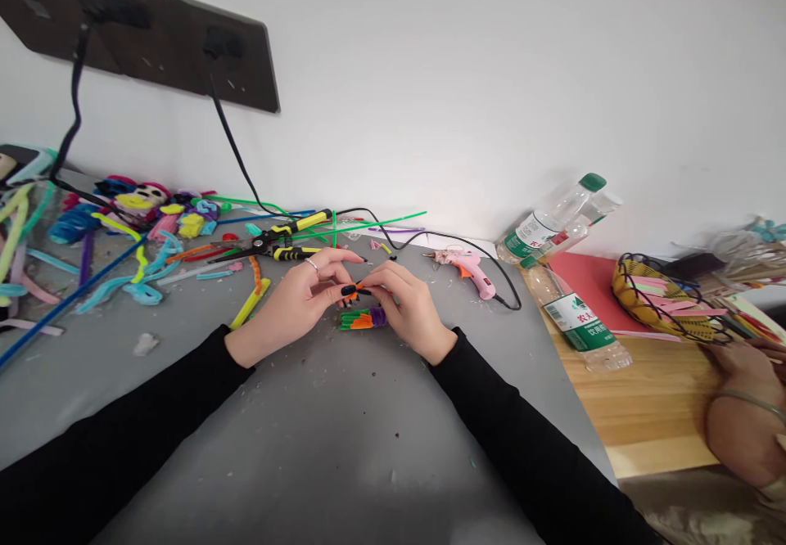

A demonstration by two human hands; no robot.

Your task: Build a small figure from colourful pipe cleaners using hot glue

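Observation:
Near the middle of the grey table, my left hand (310, 298) and my right hand (405, 304) meet fingertip to fingertip. Both are closed in a pinch on a small orange pipe cleaner piece (354, 290), mostly hidden by the fingers. Just below it lies a bundle of green, orange and purple pipe cleaner (363, 319), close under my right fingers. A yellow pipe cleaner (249, 304) with an orange twisted end rests by my left wrist. Behind my left hand are pliers (270, 242) with yellow-black handles.
A pink glue gun (470, 271) lies right of my hands, its black cord looping behind. Plastic bottles (580, 328) and a yellow basket (651, 304) stand further right, near another person's arm (746, 414). Pipe cleaners and fuzzy figures (138, 201) crowd the left. Sockets (165, 33) hang above.

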